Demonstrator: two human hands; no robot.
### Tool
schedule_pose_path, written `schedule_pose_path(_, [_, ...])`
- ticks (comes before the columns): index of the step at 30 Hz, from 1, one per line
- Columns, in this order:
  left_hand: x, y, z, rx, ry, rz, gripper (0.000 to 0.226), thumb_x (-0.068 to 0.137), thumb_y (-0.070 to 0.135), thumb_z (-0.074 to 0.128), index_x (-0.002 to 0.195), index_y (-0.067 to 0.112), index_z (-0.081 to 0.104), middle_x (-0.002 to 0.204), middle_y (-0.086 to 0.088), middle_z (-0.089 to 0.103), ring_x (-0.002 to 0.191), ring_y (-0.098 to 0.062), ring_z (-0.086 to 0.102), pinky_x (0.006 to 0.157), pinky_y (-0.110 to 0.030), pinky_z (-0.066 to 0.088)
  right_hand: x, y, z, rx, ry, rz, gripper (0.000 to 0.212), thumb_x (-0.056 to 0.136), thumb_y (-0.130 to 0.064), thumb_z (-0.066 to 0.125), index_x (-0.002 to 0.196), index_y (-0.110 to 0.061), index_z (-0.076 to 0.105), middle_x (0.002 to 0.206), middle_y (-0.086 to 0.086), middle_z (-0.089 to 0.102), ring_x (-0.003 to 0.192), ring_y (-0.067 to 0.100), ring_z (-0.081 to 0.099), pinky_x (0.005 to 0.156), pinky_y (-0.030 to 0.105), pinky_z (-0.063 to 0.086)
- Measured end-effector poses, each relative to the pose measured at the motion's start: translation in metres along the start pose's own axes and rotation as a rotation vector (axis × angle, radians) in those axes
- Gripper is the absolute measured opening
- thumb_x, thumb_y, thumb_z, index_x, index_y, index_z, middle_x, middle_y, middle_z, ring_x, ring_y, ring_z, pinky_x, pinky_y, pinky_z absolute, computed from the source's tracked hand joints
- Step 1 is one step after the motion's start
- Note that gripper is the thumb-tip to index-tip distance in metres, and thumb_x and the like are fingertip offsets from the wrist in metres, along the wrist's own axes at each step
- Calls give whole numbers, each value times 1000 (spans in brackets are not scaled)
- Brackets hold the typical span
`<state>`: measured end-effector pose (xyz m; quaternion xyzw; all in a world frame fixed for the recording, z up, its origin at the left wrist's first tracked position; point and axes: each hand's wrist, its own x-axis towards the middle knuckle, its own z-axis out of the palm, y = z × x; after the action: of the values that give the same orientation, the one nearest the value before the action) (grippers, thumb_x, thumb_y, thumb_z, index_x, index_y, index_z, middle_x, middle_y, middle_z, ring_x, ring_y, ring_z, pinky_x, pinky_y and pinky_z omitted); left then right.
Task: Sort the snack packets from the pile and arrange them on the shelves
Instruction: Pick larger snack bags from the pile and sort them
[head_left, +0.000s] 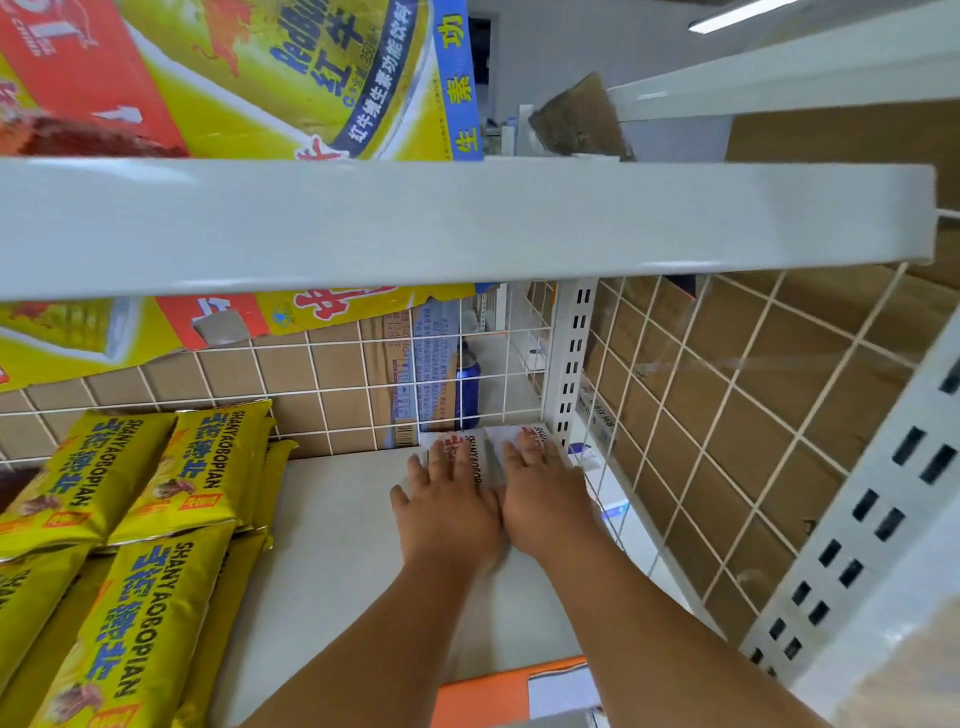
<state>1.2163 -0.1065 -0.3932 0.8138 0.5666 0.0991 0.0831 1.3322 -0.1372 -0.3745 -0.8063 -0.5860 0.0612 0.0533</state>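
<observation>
Forearms (374, 649) reach in; left hand (447, 499) and right hand (540, 488) press straight-fingered on two white packets (462, 441) beside the slotted upright (569, 358). This looks like the placing step. Next, likely square them, then lift away.

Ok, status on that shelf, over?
Left hand and right hand flat on white packets, back right corner of shelf. Yellow packets stacked left, apart. Nothing blocking.

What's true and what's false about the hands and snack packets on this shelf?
1. The left hand and right hand press flat on the white packets. True.
2. The yellow packets lie right of the hands. False: the yellow packets lie to their left.
3. A blue bottle stands behind the wire grid. True.
4. The white packets sit at the front edge. False: they sit in the shelf's back right corner.
</observation>
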Motion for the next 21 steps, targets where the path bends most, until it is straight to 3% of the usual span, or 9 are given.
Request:
schedule_pose_path(4, [-23, -11, -18, 26, 32, 30, 66, 102, 51, 22, 162, 29, 8, 170, -4, 9, 156, -34, 5, 121, -55, 18, -23, -7, -8, 15, 74, -4, 66, 103, -40, 40, 161, -20, 14, 169, 2, 1, 155, 26, 3, 122, 54, 14])
schedule_pose_path(9, [-62, -34, -53, 115, 47, 19, 71, 99, 64, 22, 161, 31, 13, 169, -3, 14, 155, -34, 9, 121, -54, 19, -60, -17, -23, 47, 102, -52, 80, 96, -58, 43, 161, -26, 9, 169, 2, 6, 155, 26, 2, 122, 51, 18])
schedule_pose_path(12, [-89, -48, -78, 155, 49, -14, 74, 98, 68, 21, 162, 31, 11, 170, -2, 12, 156, -32, 7, 121, -53, 15, -86, -30, -31, 26, 88, -58, 82, 95, -63, 39, 161, -26, 7, 169, 0, 0, 155, 27, -2, 123, 51, 15])
schedule_pose_path(16, [-132, -77, -110, 214, 76, -64, 82, 89, 71, 14, 161, 32, 13, 168, -2, 18, 155, -32, 12, 120, -53, 19, -127, -61, -49, 57, 56, -69, 76, 95, -62, 39, 160, -28, 18, 169, -4, 1, 155, 25, -2, 123, 50, 10])
schedule_pose_path(21, [-181, -112, -164, 205, 152, -124, 80, 90, 74, 22, 158, 32, 23, 167, 0, 23, 154, -31, 17, 118, -51, 24, -166, -122, -83, 85, 73, -130, 78, 93, -62, 38, 159, -24, 22, 168, -2, 11, 155, 25, 2, 124, 50, 10])
